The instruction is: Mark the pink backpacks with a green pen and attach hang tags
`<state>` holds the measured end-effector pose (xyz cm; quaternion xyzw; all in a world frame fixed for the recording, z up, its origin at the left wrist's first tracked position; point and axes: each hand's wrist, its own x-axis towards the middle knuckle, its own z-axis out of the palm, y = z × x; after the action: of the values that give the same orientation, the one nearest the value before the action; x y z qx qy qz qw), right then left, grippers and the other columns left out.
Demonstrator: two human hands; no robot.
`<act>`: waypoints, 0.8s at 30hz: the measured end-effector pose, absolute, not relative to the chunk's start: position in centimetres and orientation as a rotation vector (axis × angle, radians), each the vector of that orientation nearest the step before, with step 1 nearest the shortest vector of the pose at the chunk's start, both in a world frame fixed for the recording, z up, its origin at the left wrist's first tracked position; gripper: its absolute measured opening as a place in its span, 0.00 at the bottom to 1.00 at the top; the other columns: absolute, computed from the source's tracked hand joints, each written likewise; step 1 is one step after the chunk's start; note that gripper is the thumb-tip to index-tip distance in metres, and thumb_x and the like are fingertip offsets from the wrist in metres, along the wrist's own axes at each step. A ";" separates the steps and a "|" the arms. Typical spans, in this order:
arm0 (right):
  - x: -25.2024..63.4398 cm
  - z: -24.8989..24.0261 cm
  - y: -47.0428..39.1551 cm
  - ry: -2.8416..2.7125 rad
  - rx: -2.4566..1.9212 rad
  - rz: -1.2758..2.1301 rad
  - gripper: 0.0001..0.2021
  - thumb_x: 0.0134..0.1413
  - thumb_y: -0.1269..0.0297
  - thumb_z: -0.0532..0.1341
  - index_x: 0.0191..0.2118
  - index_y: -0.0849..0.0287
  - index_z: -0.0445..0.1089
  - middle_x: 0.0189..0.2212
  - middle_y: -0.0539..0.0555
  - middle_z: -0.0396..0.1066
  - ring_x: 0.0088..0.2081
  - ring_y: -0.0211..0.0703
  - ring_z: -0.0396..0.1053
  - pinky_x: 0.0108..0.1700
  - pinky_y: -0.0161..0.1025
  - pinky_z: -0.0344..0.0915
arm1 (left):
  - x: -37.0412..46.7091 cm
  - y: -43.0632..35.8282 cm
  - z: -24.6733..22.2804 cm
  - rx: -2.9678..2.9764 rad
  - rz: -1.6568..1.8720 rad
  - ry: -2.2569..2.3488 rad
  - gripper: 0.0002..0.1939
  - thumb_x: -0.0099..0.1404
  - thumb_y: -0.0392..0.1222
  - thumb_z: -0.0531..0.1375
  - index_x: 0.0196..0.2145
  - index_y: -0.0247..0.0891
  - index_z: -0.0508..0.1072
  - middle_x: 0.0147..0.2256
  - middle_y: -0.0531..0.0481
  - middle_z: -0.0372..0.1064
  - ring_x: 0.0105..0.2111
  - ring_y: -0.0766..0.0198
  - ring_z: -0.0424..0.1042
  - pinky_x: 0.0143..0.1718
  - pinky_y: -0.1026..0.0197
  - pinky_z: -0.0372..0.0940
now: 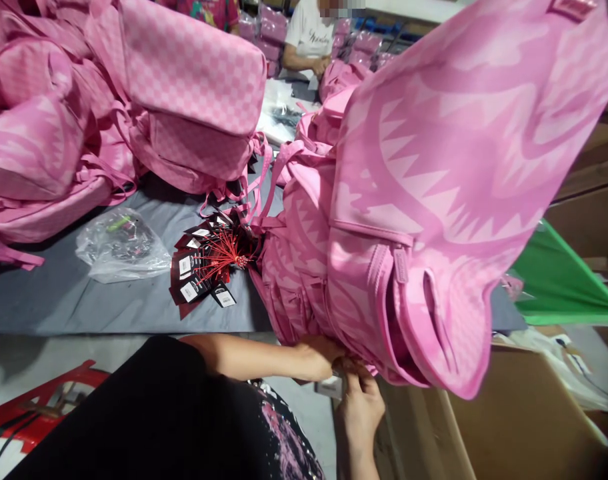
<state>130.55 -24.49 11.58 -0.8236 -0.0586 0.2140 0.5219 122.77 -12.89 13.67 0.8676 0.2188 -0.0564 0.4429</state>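
A large pink backpack (434, 153) with a jagged-teeth print leans over the table edge, its lower pocket gaping. Below its bottom edge my two hands meet. My left hand (320, 357) reaches in from the left with its fingers curled, partly hidden at the backpack's underside. My right hand (360, 398) comes up from below, thumb and fingers pinched together close to the left fingertips. A small white tag (330, 387) hangs just beside the right fingers. What exactly either hand grips is too covered to make out.
Black hang tags with red strings (204, 267) are fanned on the grey table (134, 310), beside a clear plastic bag (121, 247). Pink bags (194, 73) pile up at left. An open cardboard box (524, 407) and green bin (564, 280) stand right. A person (309, 40) works opposite.
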 end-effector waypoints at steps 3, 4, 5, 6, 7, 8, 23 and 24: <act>130.3 11.8 -24.3 -0.129 -1.987 0.492 0.24 0.32 0.50 0.69 0.35 0.63 0.77 0.33 0.56 0.77 0.40 0.50 0.71 0.48 0.44 0.66 | 122.7 -12.7 13.9 2.180 -0.155 0.554 0.12 0.64 0.40 0.55 0.44 0.35 0.72 0.41 0.41 0.76 0.41 0.48 0.76 0.33 0.56 0.67; 130.3 11.9 -24.2 -0.135 -1.992 0.481 0.23 0.32 0.50 0.69 0.35 0.63 0.77 0.34 0.56 0.77 0.41 0.50 0.71 0.48 0.45 0.66 | 122.6 -12.6 14.0 2.184 -0.151 0.558 0.13 0.65 0.42 0.54 0.45 0.35 0.72 0.42 0.40 0.76 0.41 0.48 0.76 0.33 0.56 0.67; 130.2 11.9 -24.2 -0.146 -1.998 0.467 0.23 0.32 0.50 0.69 0.35 0.63 0.77 0.34 0.57 0.78 0.41 0.51 0.71 0.48 0.45 0.66 | 122.5 -12.6 14.0 2.184 -0.150 0.549 0.14 0.65 0.43 0.54 0.46 0.36 0.71 0.42 0.41 0.76 0.41 0.49 0.76 0.33 0.56 0.67; 130.1 11.8 -24.2 -0.155 -2.003 0.457 0.23 0.33 0.50 0.68 0.35 0.63 0.77 0.34 0.57 0.78 0.41 0.51 0.71 0.49 0.45 0.66 | 122.5 -12.5 14.0 2.183 -0.158 0.532 0.14 0.65 0.43 0.55 0.45 0.36 0.72 0.42 0.42 0.76 0.40 0.50 0.76 0.33 0.57 0.67; 130.1 11.8 -24.2 -0.160 -2.005 0.451 0.23 0.33 0.50 0.68 0.34 0.63 0.77 0.35 0.57 0.78 0.41 0.51 0.71 0.49 0.45 0.65 | 122.4 -12.5 14.0 2.181 -0.169 0.519 0.12 0.65 0.43 0.56 0.43 0.36 0.72 0.42 0.42 0.77 0.40 0.51 0.76 0.33 0.58 0.66; 130.0 11.7 -24.2 -0.161 -2.005 0.449 0.23 0.33 0.50 0.68 0.35 0.63 0.77 0.34 0.57 0.78 0.41 0.51 0.71 0.49 0.46 0.65 | 122.3 -12.5 14.0 2.180 -0.178 0.516 0.11 0.64 0.42 0.56 0.42 0.36 0.73 0.41 0.43 0.77 0.40 0.52 0.76 0.33 0.59 0.66; 129.8 11.3 -23.6 -0.127 -1.923 0.472 0.20 0.34 0.54 0.68 0.35 0.62 0.76 0.31 0.54 0.76 0.38 0.47 0.70 0.46 0.44 0.66 | 122.5 -11.8 13.6 2.171 -0.181 0.506 0.10 0.66 0.40 0.57 0.43 0.37 0.72 0.41 0.44 0.77 0.41 0.54 0.76 0.37 0.59 0.69; 129.7 11.4 -23.6 -0.129 -1.931 0.477 0.20 0.34 0.54 0.69 0.34 0.62 0.76 0.30 0.54 0.76 0.38 0.47 0.70 0.46 0.44 0.66 | 122.4 -11.7 13.7 2.172 -0.188 0.499 0.09 0.65 0.39 0.57 0.42 0.37 0.73 0.40 0.44 0.77 0.40 0.54 0.76 0.36 0.59 0.69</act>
<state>129.74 -23.56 11.36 -0.8135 -0.0543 0.2010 0.5430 122.42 -11.69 13.73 0.8734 0.2007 -0.0754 0.4372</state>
